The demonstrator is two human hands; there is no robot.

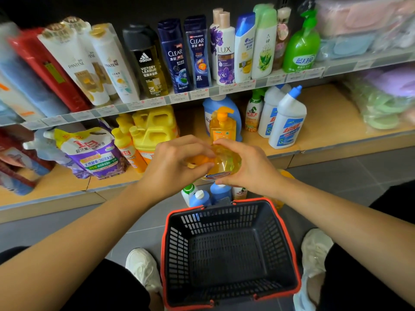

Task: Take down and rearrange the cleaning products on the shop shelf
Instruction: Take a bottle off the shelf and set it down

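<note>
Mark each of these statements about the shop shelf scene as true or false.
1. Both the left hand and the right hand grip one yellow bottle. True.
2. The basket is full of bottles. False: nothing lies in it.
3. A second yellow pump bottle stands on the lower shelf. True.
4. The green pump bottle stands on the lower shelf. False: it stands on the upper shelf.
5. Some blue bottles stand on the floor beyond the basket. True.
</note>
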